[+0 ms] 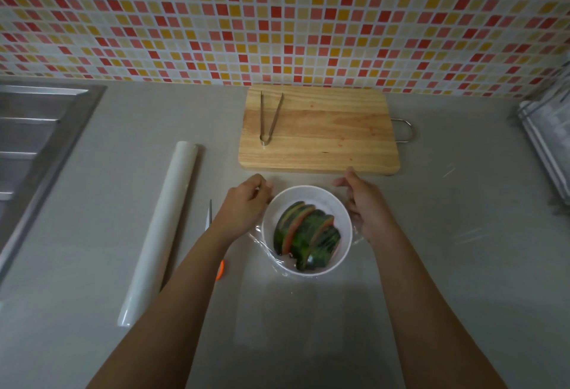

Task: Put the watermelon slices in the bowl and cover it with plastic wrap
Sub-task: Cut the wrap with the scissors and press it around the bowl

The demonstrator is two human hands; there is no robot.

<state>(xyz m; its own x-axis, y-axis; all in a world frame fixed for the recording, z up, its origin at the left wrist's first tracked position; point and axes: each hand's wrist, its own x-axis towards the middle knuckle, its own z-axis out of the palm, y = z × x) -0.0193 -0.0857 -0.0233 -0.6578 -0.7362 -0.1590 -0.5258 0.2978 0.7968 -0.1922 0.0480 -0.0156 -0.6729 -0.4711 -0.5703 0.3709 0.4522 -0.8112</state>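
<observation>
A white bowl stands on the grey counter with several watermelon slices standing in it, rind up. A sheet of clear plastic wrap lies over the bowl and crinkles out past its left and right sides. My left hand is at the bowl's left rim with curled fingers pinching the wrap's far edge. My right hand is at the right rim, fingers pinching the wrap there. The white roll of plastic wrap lies to the left.
A wooden cutting board with metal tongs lies just behind the bowl. A knife with an orange handle lies under my left forearm. A steel sink is at the left, a rack at the right edge.
</observation>
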